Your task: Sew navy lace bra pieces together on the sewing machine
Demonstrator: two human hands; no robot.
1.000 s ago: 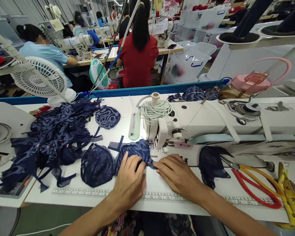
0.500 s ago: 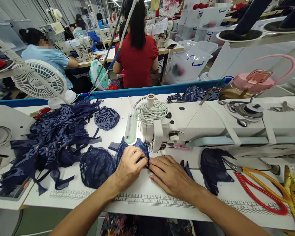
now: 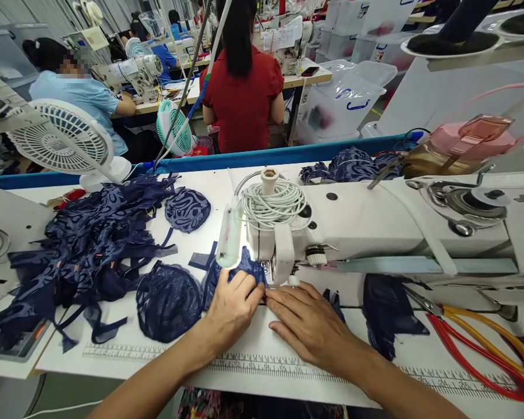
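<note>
Navy lace fabric [image 3: 253, 269] lies under the head of a white sewing machine [image 3: 283, 250], at the needle. My left hand [image 3: 234, 302] bends its fingers over the near edge of this piece, thumb and forefinger pinching it by the presser foot. Flat on the machine bed, my right hand [image 3: 308, 320] has its fingers stretched out, their tips at the fabric's edge just right of the left fingertips. A navy lace bra cup [image 3: 168, 301] rests left of my left hand. Right of my right hand lies a scrap of navy mesh [image 3: 386, 311]. My fingers hide part of the seam.
A pile of navy lace pieces [image 3: 100, 244] covers the table's left, with another cup [image 3: 187, 209] beside it. Scissors [image 3: 475, 343] with red and orange handles lie at right. A ruler strip [image 3: 262, 365] runs along the front edge. A white fan [image 3: 65, 137] stands behind the pile.
The view has shifted slightly, so the machine and scissors appear farther right and lower. My left fingers are a little less curled; both hands stay beside the presser foot.
</note>
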